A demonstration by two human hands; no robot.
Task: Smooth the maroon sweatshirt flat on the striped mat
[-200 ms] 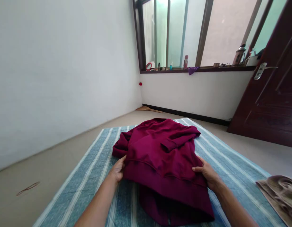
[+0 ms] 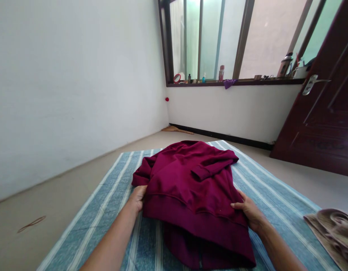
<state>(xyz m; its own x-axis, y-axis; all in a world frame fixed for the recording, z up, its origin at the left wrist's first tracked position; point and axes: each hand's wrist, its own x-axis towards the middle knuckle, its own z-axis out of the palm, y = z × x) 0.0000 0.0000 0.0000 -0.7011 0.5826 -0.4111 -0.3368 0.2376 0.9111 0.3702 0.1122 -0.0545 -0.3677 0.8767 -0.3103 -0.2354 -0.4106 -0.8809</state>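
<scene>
A maroon zip-up jacket (image 2: 176, 180) lies spread on a blue striped sheet (image 2: 106, 214), its wide hem toward me. One sleeve folds across its right side; the other is bunched at the left. My left hand (image 2: 138, 197) grips the left edge just above the hem, its fingertips hidden behind the cloth. On the opposite edge my right hand (image 2: 248, 210) is closed, the thumb on top and the fingers underneath. Between them the hem gapes, showing the dark inside and part of a zip.
A folded brown cloth (image 2: 334, 233) lies at the right. On the floor at left is a thin cord loop (image 2: 31, 224). Bottles and small items line the windowsill (image 2: 207, 83). A dark red door (image 2: 320, 128) stands at right, and a broom (image 2: 176, 130) lies along the far corner.
My left hand has shifted slightly left, drawing the jacket's left edge and hem outward with it. My right hand stays nearly in place.
</scene>
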